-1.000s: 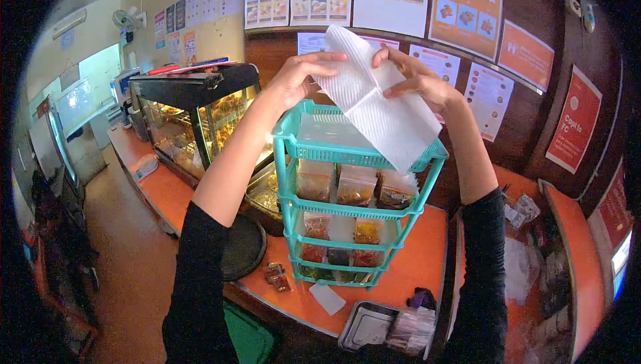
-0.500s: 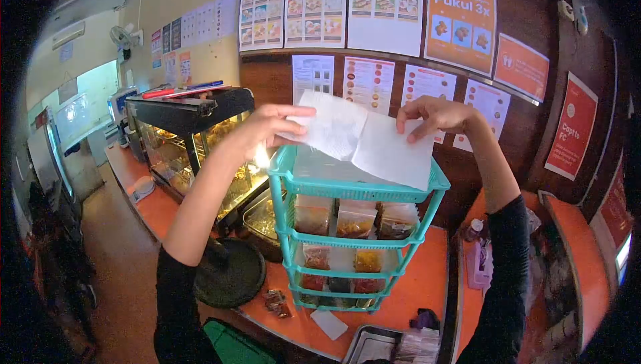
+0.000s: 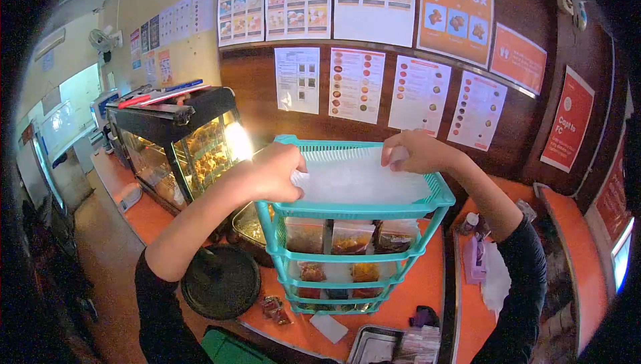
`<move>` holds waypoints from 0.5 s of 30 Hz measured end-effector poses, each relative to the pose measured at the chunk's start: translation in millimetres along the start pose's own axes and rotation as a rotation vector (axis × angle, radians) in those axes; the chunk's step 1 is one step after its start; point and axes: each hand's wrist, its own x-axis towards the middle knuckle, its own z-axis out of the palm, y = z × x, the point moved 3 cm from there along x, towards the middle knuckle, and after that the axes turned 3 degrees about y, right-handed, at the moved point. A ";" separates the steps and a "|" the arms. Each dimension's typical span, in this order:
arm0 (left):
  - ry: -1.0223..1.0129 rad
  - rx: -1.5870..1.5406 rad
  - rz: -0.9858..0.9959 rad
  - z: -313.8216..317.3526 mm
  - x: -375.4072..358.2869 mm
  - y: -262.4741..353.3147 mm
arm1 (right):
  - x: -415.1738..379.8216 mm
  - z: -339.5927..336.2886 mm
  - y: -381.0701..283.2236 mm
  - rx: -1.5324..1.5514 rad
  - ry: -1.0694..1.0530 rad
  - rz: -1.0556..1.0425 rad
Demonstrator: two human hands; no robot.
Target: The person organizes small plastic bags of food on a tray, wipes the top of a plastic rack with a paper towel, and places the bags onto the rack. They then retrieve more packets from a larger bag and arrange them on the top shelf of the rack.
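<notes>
A white paper sheet [image 3: 354, 175] lies in the top tier of a teal plastic tiered rack [image 3: 347, 211]. My left hand [image 3: 275, 173] pinches the sheet's left side, fingers curled over the tier's left end. On the right, my right hand [image 3: 422, 153] grips the sheet's far right part between thumb and fingers. Below, the second tier holds a few clear bags of seasoning or sauce [image 3: 352, 238]. Lower tiers hold more small bags [image 3: 365, 272], partly hidden by the rack's rails.
Left of the rack stands a lit glass food warmer [image 3: 200, 153] with tongs on top. A round black tray [image 3: 220, 282], sachets [image 3: 274, 310], a white card [image 3: 328, 328] and a metal tray [image 3: 374, 346] are on the orange counter [image 3: 427, 284]. Menu sheets [image 3: 356, 83] cover the wall.
Both hands have come down with the white sheet, from above the rack into its top tier. The raised, folded sheet now lies flatter. The view has shifted slightly.
</notes>
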 end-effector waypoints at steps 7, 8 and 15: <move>-0.061 0.108 0.076 -7.3 3.3 -0.8 | -15.3 13.2 -17.0 -0.118 -0.097 0.043; 0.052 0.132 0.064 -10.5 2.3 2.9 | -16.2 13.7 -19.8 -0.130 -0.094 0.049; -0.166 0.017 0.247 36.0 44.7 -4.9 | -21.6 7.4 -33.4 -0.163 -0.133 0.079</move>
